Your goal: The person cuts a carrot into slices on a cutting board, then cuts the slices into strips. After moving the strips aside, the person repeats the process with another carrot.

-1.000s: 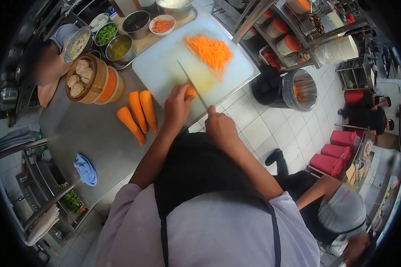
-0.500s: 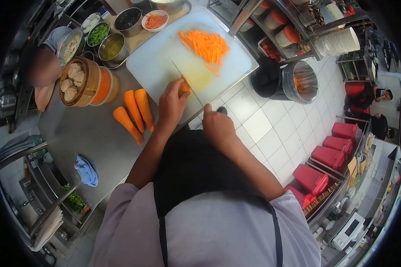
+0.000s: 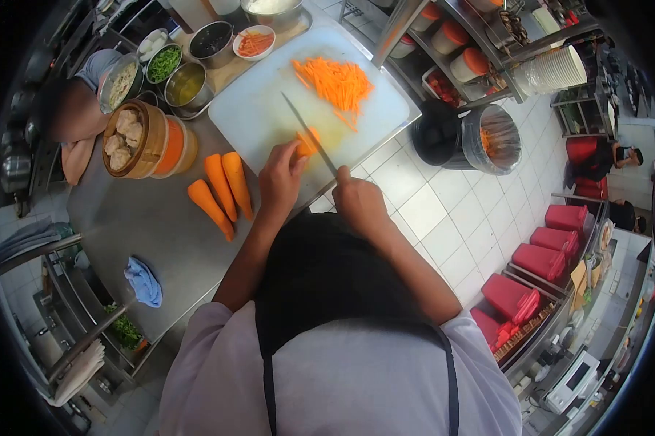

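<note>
With its fingers closed round it, my left hand holds a piece of carrot near the front of the white cutting board. My right hand grips the handle of a knife; the blade points away to the left and lies against the carrot piece, overlapping its right side in this view. A heap of carrot strips rests toward the back of the board. Several whole peeled carrots lie on the steel counter, left of my left hand.
A bamboo steamer with dumplings stands at the left, near another person. Behind are a bowl of greens and a bowl of carrot strips. A blue cloth lies on the counter. A lined bin stands right.
The knife blade has turned from edge-on to showing more of its flat side. The carrot piece shows more clearly beside it. The view has shifted slightly.
</note>
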The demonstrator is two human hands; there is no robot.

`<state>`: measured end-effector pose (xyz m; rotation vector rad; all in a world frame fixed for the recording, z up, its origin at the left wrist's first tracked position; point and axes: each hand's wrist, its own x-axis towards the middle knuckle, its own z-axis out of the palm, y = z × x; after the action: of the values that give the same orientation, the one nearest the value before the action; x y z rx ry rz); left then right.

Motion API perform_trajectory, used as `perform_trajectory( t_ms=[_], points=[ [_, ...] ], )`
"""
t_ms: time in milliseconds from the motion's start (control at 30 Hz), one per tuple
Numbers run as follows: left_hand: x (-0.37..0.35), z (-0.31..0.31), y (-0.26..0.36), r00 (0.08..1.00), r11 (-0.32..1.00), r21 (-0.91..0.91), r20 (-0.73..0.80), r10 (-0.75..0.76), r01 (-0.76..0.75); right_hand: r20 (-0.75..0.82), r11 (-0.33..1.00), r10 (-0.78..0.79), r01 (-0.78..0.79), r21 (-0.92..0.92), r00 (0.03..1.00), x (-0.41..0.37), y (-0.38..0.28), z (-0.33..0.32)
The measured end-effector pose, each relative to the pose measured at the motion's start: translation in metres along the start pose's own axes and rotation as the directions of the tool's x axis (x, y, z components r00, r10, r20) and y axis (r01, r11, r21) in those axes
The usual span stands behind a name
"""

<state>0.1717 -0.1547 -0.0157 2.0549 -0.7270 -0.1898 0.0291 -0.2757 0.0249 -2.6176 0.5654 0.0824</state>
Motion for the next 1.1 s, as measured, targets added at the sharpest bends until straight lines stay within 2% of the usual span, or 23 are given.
perform_trajectory(
  t_ms=[67, 233, 367, 467, 767, 1067, 1100],
  points=[
    [-0.001, 0.000, 0.003, 0.997, 0.993, 0.090, -0.025, 0.078, -0.076, -0.039, 1.000, 0.000, -0.001, -0.007, 0.999, -0.007, -0.005, -0.012],
    [0.000, 0.008, 0.001, 1.000, 1.000, 0.008, -0.022, -0.005, 0.005, -0.036, 1.000, -0.002, 0.002, -0.001, 0.999, -0.023, -0.006, -0.015],
    [0.001, 0.010, -0.002, 0.999, 0.999, 0.016, -0.030, 0.032, -0.031, 0.003, 0.997, -0.005, 0.005, -0.082, 1.000, -0.030, -0.012, -0.016],
    [0.003, 0.008, 0.001, 1.000, 1.000, 0.015, 0.010, -0.022, 0.022, -0.003, 0.996, -0.006, 0.005, -0.089, 1.000, -0.032, -0.012, -0.016],
    [0.006, 0.006, -0.002, 0.999, 0.998, -0.047, 0.042, -0.035, 0.037, 0.014, 0.992, -0.013, 0.014, -0.122, 1.000, -0.028, -0.021, -0.018],
    [0.008, 0.006, -0.006, 0.999, 1.000, -0.023, 0.030, -0.021, 0.022, 0.081, 0.976, 0.000, 0.018, -0.217, 0.997, -0.011, -0.016, 0.001],
    [0.006, 0.006, -0.005, 0.998, 0.999, -0.035, 0.042, -0.037, 0.038, 0.091, 0.986, 0.014, 0.001, -0.166, 0.996, -0.011, -0.010, 0.009]
  ],
)
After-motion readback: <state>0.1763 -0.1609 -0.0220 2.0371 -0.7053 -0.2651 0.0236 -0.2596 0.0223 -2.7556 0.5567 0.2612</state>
